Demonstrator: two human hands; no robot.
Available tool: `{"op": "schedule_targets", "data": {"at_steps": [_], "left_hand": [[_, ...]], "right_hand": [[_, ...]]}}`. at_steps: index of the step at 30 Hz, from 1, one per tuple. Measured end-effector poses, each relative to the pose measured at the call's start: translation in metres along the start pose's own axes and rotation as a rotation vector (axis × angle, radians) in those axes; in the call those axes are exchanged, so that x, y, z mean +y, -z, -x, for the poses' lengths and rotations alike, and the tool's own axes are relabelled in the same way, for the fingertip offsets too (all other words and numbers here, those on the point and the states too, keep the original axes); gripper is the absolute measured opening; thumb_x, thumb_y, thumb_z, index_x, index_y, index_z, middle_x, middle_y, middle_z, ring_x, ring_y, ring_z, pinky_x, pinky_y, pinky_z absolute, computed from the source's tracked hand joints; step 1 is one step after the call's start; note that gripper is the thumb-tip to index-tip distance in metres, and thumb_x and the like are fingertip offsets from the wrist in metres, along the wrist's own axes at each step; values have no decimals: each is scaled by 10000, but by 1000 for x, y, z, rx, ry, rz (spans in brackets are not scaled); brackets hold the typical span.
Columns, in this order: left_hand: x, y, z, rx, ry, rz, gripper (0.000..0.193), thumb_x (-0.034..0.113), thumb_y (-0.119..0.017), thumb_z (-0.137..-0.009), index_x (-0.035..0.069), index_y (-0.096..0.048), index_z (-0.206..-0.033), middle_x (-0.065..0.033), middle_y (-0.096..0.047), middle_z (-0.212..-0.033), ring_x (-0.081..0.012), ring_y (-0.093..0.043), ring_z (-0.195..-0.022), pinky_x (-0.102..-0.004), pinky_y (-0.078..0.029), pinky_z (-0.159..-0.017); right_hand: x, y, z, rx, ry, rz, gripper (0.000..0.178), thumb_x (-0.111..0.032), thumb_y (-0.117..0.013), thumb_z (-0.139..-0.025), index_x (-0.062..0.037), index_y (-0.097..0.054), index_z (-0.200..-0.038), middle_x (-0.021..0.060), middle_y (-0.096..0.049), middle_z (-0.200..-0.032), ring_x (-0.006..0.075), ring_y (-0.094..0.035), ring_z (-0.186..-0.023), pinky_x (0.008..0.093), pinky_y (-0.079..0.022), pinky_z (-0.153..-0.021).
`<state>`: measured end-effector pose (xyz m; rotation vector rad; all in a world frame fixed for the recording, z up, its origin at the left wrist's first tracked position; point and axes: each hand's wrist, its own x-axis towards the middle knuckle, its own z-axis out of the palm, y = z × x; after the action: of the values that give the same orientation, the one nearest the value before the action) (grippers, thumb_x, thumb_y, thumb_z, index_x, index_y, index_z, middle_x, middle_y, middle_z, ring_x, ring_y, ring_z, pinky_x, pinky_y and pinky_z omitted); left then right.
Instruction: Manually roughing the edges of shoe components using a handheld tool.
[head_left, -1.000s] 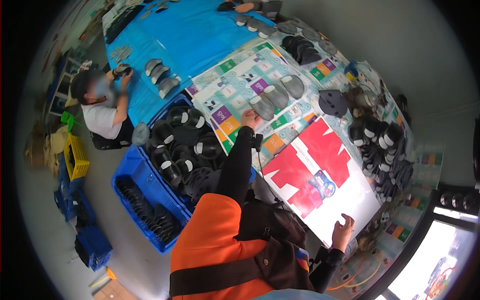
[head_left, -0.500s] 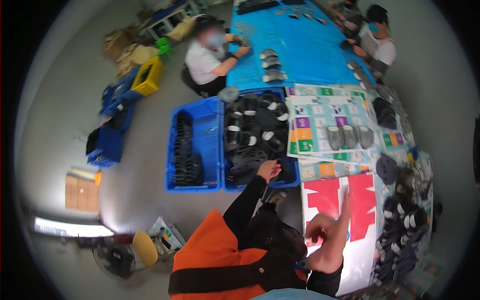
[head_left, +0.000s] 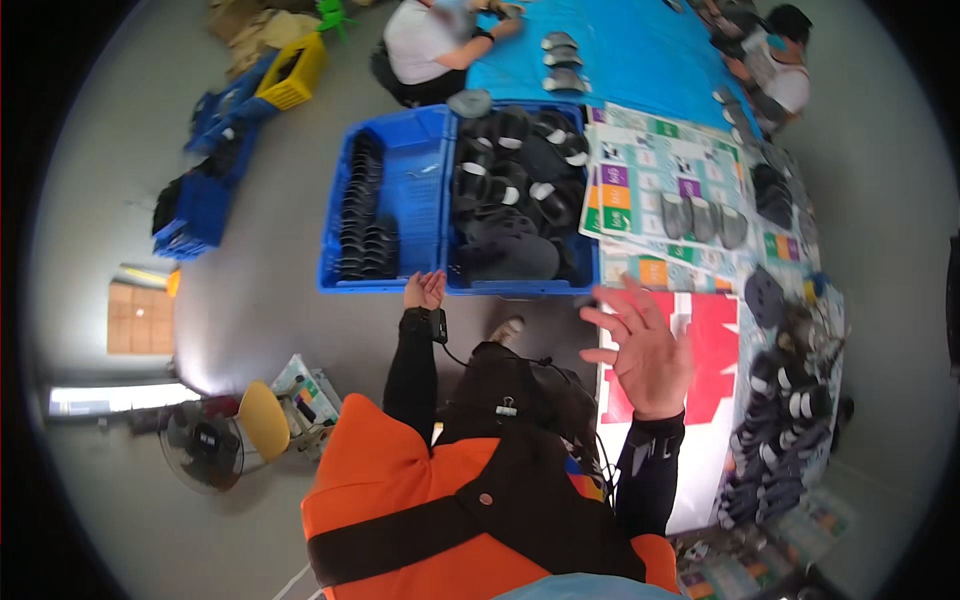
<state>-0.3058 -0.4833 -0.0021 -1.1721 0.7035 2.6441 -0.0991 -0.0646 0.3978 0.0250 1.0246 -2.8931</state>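
My left hand (head_left: 425, 290) is at the near rim of the left blue crate (head_left: 380, 288), close to where it meets the right blue crate (head_left: 520, 288). Its fingers are loosely stretched upward and hold nothing I can see; whether they touch the rim is unclear. My right hand (head_left: 645, 355) is raised above the red and white board (head_left: 712, 350), fingers spread, holding nothing. A row of dark curved pieces (head_left: 365, 210) stands nested in the left crate. The right crate holds a pile of dark, rounded, slipper-like pieces (head_left: 510, 185), several with white patches.
Three grey rounded pieces (head_left: 703, 220) lie on printed sheets (head_left: 640, 150). More dark pieces (head_left: 780, 420) are heaped at the right. People sit along the blue-covered table (head_left: 640, 60). A yellow crate (head_left: 293, 75) stands far left; a fan (head_left: 203, 445) is at lower left.
My left hand has left the right crate and moved left to the left crate's near rim. My right hand has risen and spread its fingers. The whole view has tilted downward.
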Motion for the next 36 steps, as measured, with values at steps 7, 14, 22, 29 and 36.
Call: {"op": "schedule_targets", "data": {"at_steps": [7,14,22,29,36], "left_hand": [[-49,-102,-76,-95,-388,-1734,313,224,-668,-921,37,-609,-1165,-177,-691,-1083,-351,-674,-1068,-455,-585,-877],[-115,-197,-88,36,-733,-2242,418,218,-705,-843,5,-602,-1187,-212,-603,-1280,-402,-584,-1210,-497,-542,-967],[-86,-206,-215,119,53,-1262,435,328,-712,-900,-68,-665,-1073,-228,-690,-1044,-366,-701,-880,-464,-611,-675],[-86,-167,-243,150,38,-588,258,206,-730,-922,-11,-643,-1029,-156,-654,-949,-292,-661,-789,-331,-600,-589],[-68,-205,-276,64,250,-1060,230,195,-612,-908,20,-729,-1001,-144,-731,-898,-279,-713,-863,-430,-586,-692]], "right_hand": [[38,58,34,379,-452,1299,436,-257,-660,-1000,-16,-597,-1357,139,-741,-1118,227,-709,-1067,326,-544,-911],[68,65,54,798,-407,994,411,-228,-656,-1006,0,-599,-1343,131,-749,-1120,203,-710,-1071,324,-549,-904],[78,37,27,863,-382,945,385,-159,-583,-1055,39,-556,-1384,125,-733,-1130,187,-702,-1050,318,-539,-907],[88,29,-8,805,-386,906,409,-208,-623,-1042,22,-556,-1373,109,-739,-1126,169,-693,-1049,294,-529,-902],[93,20,-34,767,-395,904,391,-187,-612,-1049,27,-558,-1371,108,-736,-1131,166,-692,-1052,294,-533,-916]]}}
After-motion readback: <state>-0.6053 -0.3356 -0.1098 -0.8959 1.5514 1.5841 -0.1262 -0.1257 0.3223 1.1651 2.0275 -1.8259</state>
